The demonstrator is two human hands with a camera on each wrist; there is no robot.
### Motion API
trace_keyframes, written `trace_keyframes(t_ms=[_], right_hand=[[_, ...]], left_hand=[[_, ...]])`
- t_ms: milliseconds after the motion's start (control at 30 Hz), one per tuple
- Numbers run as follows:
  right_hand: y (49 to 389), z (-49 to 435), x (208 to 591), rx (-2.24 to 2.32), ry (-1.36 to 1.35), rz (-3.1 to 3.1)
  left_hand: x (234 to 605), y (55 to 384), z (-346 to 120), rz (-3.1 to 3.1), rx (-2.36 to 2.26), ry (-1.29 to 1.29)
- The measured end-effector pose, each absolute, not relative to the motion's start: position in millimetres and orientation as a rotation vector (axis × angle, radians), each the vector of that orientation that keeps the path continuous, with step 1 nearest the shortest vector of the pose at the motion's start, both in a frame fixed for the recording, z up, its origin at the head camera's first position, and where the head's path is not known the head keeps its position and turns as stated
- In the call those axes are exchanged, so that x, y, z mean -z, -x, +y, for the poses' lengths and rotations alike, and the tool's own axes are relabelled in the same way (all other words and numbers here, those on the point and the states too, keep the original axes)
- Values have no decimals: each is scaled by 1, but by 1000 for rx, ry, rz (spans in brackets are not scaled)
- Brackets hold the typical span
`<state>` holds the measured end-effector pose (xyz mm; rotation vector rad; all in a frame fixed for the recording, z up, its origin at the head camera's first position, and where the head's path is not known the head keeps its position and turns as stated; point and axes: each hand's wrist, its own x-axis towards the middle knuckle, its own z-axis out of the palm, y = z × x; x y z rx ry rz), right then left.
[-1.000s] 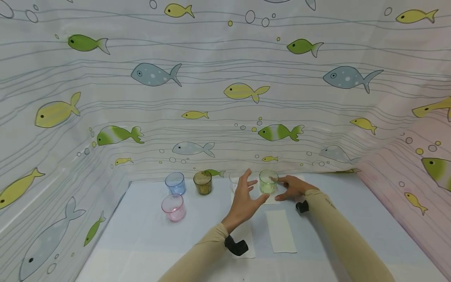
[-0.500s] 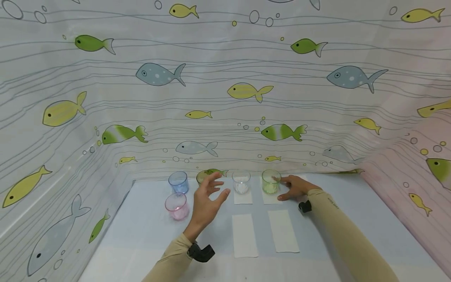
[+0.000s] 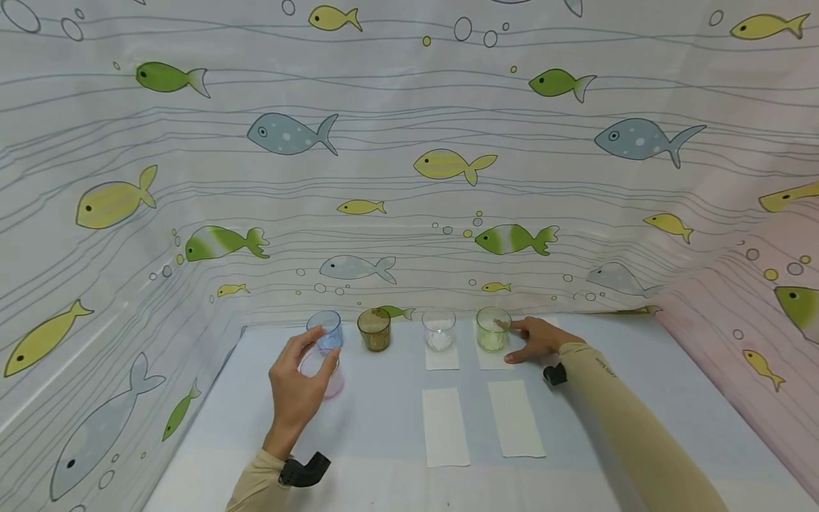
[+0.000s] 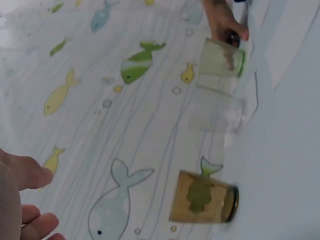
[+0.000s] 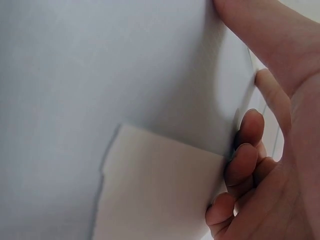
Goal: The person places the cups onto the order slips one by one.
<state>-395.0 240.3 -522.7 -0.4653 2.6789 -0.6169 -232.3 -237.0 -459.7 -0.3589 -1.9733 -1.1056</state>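
Note:
My left hand (image 3: 296, 387) is over the pink glass (image 3: 333, 384), its thumb and fingers spread and partly hiding that glass. Whether they touch the glass I cannot tell. Just behind stands a blue glass (image 3: 328, 333), with the index fingertip overlapping it in the head view. My right hand (image 3: 539, 340) lies on the table beside the green glass (image 3: 493, 331), fingers loosely bent and gripping nothing. In the left wrist view, the brown glass (image 4: 200, 200) stands nearest, with the clear glass (image 4: 217, 110) beyond it.
Two white paper strips (image 3: 446, 427) lie at the front of the table. The clear and green glasses stand on further white strips (image 3: 443, 360) at the back. A fish-print curtain (image 3: 409, 107) closes off the back and sides.
My left hand has moved left, from beside the clear glass, past the brown one, to the pink glass. My right hand has stayed by the green glass.

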Motion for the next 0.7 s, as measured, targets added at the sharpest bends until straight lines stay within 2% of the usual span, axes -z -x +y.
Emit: trace_keyframes(t_ms=[333, 700], right_hand=[[393, 240, 519, 629, 449, 2679], [394, 241, 524, 638, 451, 2679]], left_hand=[[476, 227, -285, -2040, 842, 176], [499, 227, -294, -2411, 879, -31]])
